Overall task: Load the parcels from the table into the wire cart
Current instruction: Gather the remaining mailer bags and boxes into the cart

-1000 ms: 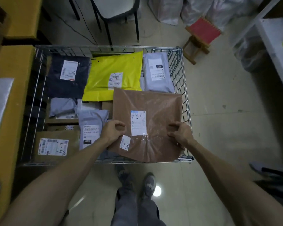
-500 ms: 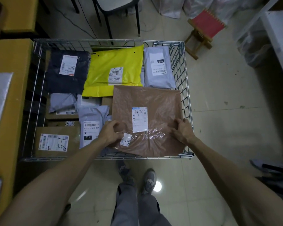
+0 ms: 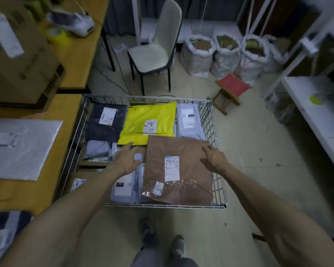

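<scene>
The left hand (image 3: 126,160) and right hand (image 3: 213,158) hover empty, fingers loose, over the silver wire cart (image 3: 162,206). The flat white plastic mailer (image 3: 27,147) lies leftward on the yellow tabletop (image 3: 69,105), nearer the left hand

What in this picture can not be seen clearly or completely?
Head view only.
- Label of the brown parcel: print too small to read.
- Whatever lies under it: covered.
- The white mailer on the table: cut by left edge, label blurred.
- The cardboard box in the wire cart: partly behind the left forearm.

A small sticker (image 3: 158,188) on the brown parcel (image 3: 183,151) reads "4". The far grey parcel (image 3: 189,130) has a label marked "010". The other labels' print is too blurred to read.
</scene>
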